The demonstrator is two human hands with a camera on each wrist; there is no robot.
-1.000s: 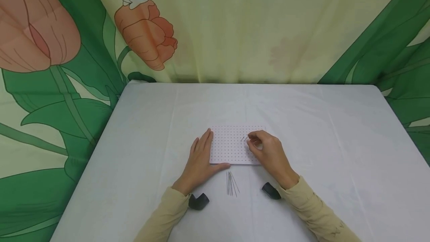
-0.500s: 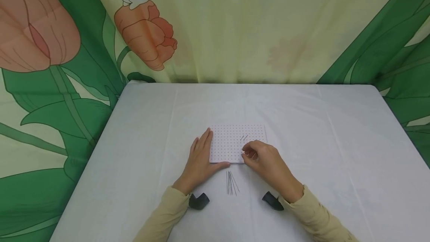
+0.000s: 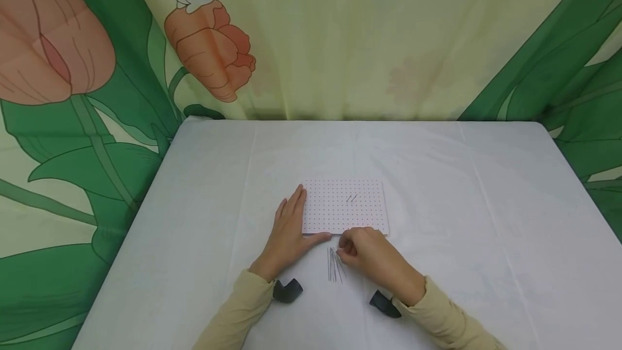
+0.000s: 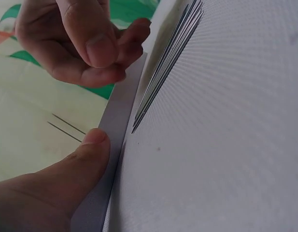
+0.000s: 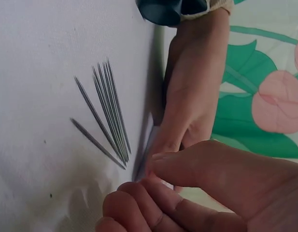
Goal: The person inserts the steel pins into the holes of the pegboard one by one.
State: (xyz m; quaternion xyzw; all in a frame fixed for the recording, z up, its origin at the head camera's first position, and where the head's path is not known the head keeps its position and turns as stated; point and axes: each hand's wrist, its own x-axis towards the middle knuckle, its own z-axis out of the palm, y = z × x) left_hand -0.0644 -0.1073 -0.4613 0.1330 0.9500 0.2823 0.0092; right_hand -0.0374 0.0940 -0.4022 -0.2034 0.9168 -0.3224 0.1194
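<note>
A white pegboard point(image 3: 325, 207) with a grid of small holes lies on the table. Two thin metal needles point(image 3: 352, 198) stand in it, right of its middle, and rise past the left thumb in the left wrist view. My left hand point(image 3: 290, 231) lies along the board's left side with straight fingers, its thumb at the near edge. On the cloth in front lies a small fan of several grey needles point(image 5: 107, 113) with pointed ends. My right hand point(image 3: 376, 258) hovers right beside them, fingers loosely bent and thumb near the index finger, nothing visible between them.
A white cloth covers the table point(image 3: 461, 193). Dark wrist-worn devices point(image 3: 288, 291) show beneath both sleeves. Behind the table hangs a curtain point(image 3: 350, 42) printed with leaves, a tulip and a carrot.
My right hand has come away from the standing needles and moved toward me, down to the loose needles. The left hand stays at the board.
</note>
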